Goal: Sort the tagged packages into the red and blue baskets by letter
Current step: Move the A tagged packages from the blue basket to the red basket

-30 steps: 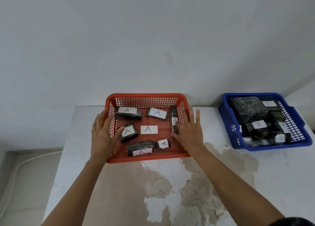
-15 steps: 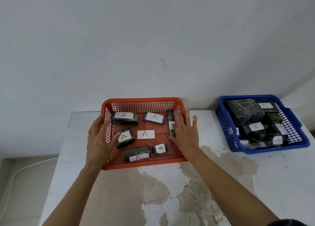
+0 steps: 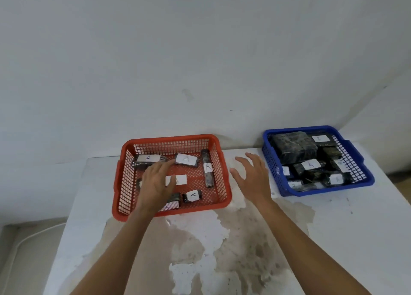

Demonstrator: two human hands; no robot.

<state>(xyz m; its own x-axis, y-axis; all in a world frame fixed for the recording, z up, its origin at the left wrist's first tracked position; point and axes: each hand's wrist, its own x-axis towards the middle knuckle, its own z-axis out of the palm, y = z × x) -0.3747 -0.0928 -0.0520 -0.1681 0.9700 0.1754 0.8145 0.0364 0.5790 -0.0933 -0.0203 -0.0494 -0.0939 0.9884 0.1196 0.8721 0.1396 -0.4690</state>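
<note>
The red basket point(image 3: 219, 149) stands at the back middle of the table and holds several dark wrapped packages with white tags, such as one tagged A point(image 3: 208, 171) along its right wall and a small one point(image 3: 193, 195) at the front. My left hand point(image 3: 155, 181) hovers inside the basket over the left packages, fingers spread, holding nothing. My right hand point(image 3: 252, 177) floats above the table between the two baskets, fingers spread and empty. The blue basket point(image 3: 360, 161) at the right is full of dark packages, one of them tagged A point(image 3: 310, 164).
The white table point(image 3: 347, 232) has a worn, stained patch point(image 3: 240, 248) in its middle front. A plain wall rises right behind both baskets. At the left the table ends above a lower floor point(image 3: 24, 257).
Both hands have let go of the red basket's sides. My left hand moved in over the packages; my right hand moved right, off the basket toward the blue one.
</note>
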